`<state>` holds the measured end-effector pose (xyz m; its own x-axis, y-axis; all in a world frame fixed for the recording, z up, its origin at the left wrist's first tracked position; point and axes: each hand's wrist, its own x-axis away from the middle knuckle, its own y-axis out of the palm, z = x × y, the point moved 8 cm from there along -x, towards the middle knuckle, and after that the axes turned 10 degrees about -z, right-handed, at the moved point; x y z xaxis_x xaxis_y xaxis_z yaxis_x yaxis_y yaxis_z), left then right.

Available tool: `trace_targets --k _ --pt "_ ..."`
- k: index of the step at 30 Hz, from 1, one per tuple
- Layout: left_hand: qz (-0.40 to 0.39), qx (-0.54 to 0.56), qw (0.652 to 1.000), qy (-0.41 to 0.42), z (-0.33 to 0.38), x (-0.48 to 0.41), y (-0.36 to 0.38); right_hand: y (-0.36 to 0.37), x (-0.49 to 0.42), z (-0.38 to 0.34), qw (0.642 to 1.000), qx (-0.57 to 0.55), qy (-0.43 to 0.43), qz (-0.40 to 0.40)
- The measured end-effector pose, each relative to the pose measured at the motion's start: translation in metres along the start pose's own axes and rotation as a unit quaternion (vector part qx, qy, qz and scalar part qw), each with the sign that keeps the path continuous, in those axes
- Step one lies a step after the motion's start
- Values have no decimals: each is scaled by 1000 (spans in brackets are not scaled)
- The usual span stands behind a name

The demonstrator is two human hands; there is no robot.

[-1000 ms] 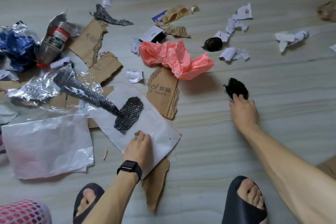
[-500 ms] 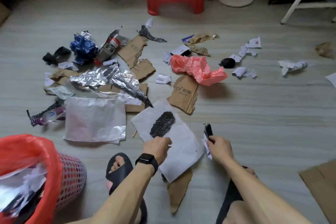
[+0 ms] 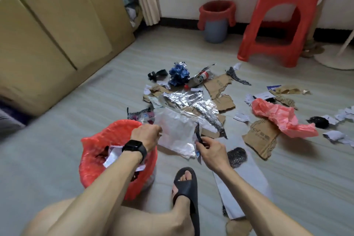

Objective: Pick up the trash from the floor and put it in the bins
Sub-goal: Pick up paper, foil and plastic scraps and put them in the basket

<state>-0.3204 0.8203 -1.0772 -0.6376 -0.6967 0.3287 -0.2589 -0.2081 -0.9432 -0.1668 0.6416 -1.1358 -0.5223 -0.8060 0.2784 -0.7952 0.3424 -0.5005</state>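
A bin lined with a red bag (image 3: 92, 151) stands at my lower left with paper scraps inside. My left hand (image 3: 146, 136), watch on the wrist, hovers over its far rim with curled fingers pinching a small scrap that barely shows. My right hand (image 3: 210, 151) is just right of the bin and pinches a black scrap (image 3: 198, 133) together with bits of white paper. Floor trash lies ahead: a clear plastic sheet (image 3: 176, 132), crumpled foil (image 3: 191, 99), torn cardboard (image 3: 262, 140), a pink plastic bag (image 3: 283, 119) and a black mesh piece (image 3: 236, 157) on a white envelope (image 3: 249, 182).
A second bin, grey with a red liner (image 3: 216, 28), stands by the far wall beside a red stool (image 3: 277, 25). Big cardboard boxes (image 3: 57, 34) line the left side. A crushed bottle (image 3: 199, 78), a blue crumple (image 3: 178, 74) and paper scraps (image 3: 335, 136) lie farther out. My foot in a black slipper (image 3: 185, 184) is near the envelope.
My right hand picked up the black scrap from the floor and brought it left toward the bin. My left hand left the white envelope and moved over the bin's rim. My view swung left and up.
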Motion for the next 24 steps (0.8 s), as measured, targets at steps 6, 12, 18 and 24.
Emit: trace_targets --k 6,12,18,24 --pt "-13 84 981 -173 -150 53 -4 91 3 -116 988 -22 -123 -93" --pt "-104 180 960 -187 -185 81 31 153 -5 -163 969 11 -128 -213" --pt "-88 201 965 -142 -160 73 26 138 -10 -145 971 53 -101 -211" --pt "-66 230 970 -43 -63 47 39 87 -19 -69 987 71 -2 -147"
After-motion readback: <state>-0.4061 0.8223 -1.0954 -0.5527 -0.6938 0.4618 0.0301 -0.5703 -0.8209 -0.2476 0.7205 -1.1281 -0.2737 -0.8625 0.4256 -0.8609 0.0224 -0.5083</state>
